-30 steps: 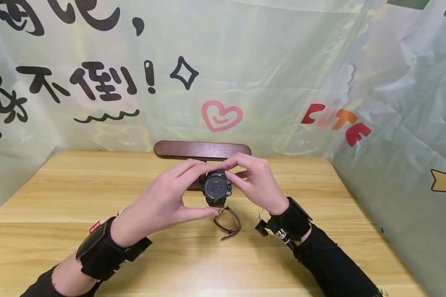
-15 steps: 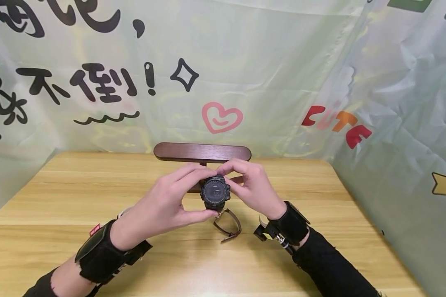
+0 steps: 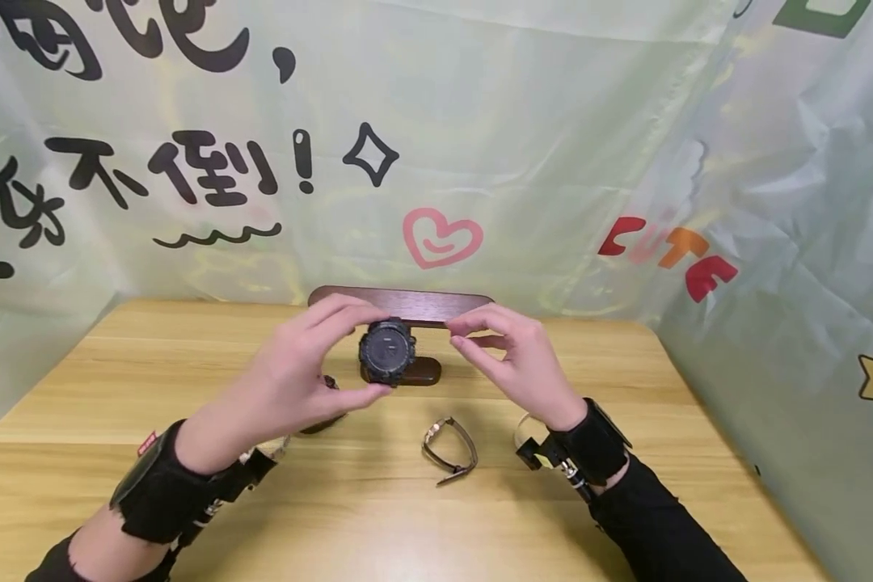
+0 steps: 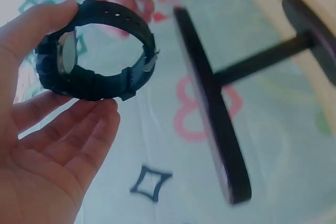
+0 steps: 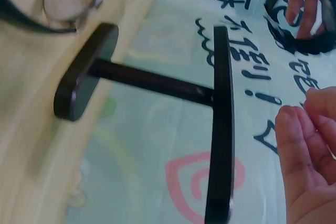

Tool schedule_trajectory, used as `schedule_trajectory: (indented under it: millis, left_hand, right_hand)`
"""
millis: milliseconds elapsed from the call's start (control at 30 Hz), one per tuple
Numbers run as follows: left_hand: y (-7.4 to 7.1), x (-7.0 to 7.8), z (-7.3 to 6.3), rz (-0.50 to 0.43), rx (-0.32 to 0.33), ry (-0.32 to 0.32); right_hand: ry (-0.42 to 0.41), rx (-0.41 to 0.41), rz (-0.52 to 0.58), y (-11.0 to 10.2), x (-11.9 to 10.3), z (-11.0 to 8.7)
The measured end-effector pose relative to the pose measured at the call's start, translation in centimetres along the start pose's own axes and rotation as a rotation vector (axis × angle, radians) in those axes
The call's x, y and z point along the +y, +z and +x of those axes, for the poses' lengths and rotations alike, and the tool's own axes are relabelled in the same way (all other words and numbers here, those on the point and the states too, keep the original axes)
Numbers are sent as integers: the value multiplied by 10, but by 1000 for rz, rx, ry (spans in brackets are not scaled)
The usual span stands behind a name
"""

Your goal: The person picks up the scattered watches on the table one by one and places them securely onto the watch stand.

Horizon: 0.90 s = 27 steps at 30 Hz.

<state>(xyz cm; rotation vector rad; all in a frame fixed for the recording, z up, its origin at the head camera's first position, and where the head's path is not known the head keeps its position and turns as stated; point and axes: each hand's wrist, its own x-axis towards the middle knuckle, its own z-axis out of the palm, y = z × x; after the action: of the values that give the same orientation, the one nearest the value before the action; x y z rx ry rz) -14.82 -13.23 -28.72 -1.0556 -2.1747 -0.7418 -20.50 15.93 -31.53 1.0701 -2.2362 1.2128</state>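
Observation:
My left hand (image 3: pixel 291 368) holds a black digital wristwatch (image 3: pixel 387 352) upright off the table, thumb below its case and fingers above, the dial facing me. In the left wrist view its strap (image 4: pixel 118 17) is buckled into a loop. My right hand (image 3: pixel 512 356) is apart from the watch at its right, thumb and fingertips close together with nothing between them. Behind both hands stands a dark brown wooden T-shaped stand (image 3: pixel 422 307), its bar bare and its base (image 3: pixel 423 372) on the table.
A watch with a thin brown strap (image 3: pixel 466 444) lies on the wooden table (image 3: pixel 378 517) in front of the stand. A dark watch (image 3: pixel 326 422) is partly hidden behind my left hand. Another round band (image 3: pixel 529 430) shows beside my right wrist. A printed cloth (image 3: pixel 524 162) hangs behind the table.
My left hand has moved left and slightly up with the wristwatch. The right hand's fingers, earlier at the watch's top edge, have come away from it. The stand's base shows more now.

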Motion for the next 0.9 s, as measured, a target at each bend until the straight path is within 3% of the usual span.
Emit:
schedule_trajectory:
  millis: [233,433,567,900]
  left_hand:
    - [-24,-16,-1,97,14,-41]
    - [-39,-24,-2,172,23,-79]
    - [-46,-31,-4,195,22,-108]
    - [-66,-55,-12,228,-5,-187]
  right_hand:
    - [2,69,-141,-17,7,0]
    - [19,80,-253,-27,11,0]
    - [40,69,-317,-30,14,1]
    - [142,-25,-341,-36,17,4]
